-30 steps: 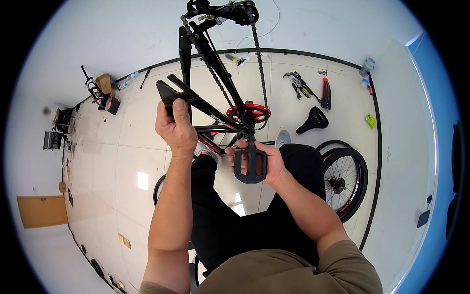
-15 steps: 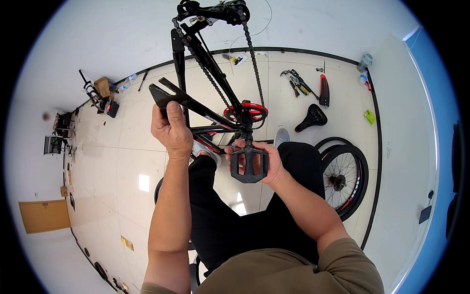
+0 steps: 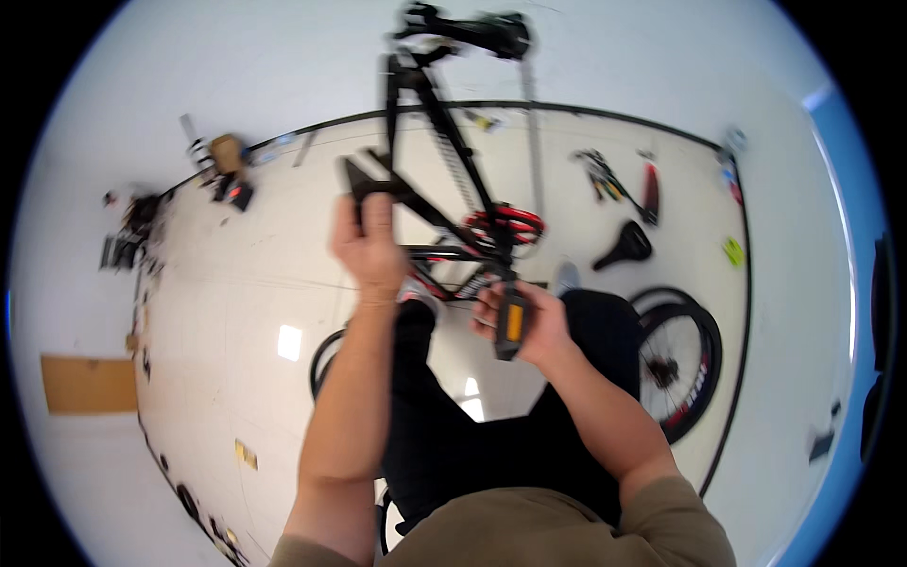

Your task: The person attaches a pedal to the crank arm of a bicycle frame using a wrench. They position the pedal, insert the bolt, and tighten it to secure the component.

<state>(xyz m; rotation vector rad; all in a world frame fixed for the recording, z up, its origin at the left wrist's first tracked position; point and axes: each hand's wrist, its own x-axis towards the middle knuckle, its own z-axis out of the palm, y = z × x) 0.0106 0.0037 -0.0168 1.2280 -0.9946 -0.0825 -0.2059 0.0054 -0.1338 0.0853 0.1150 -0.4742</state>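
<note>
A black bicycle frame [image 3: 457, 142] tilts up in front of me, blurred by motion. My left hand [image 3: 370, 248] is closed around the forked end of one of its tubes, thumb on top. My right hand [image 3: 543, 326] wraps round a black pedal [image 3: 511, 331] from behind, and some of its fingers show at the pedal's left side. An orange reflector on the pedal's edge faces me. Just beyond the pedal is the red chainring [image 3: 531, 223], with the chain running up to the rear derailleur [image 3: 482, 34].
On the floor to the right lie a black saddle [image 3: 627, 246], a red and black mudguard [image 3: 651, 194], hand tools [image 3: 599, 174] and bicycle wheels [image 3: 714, 378]. A cardboard box [image 3: 227, 152] stands by the far left wall. My legs are on both sides below the frame.
The pedal has turned from its broad face to its reflector edge within my right hand. My view has shifted, so everything sits farther right. The left hand keeps its hold.
</note>
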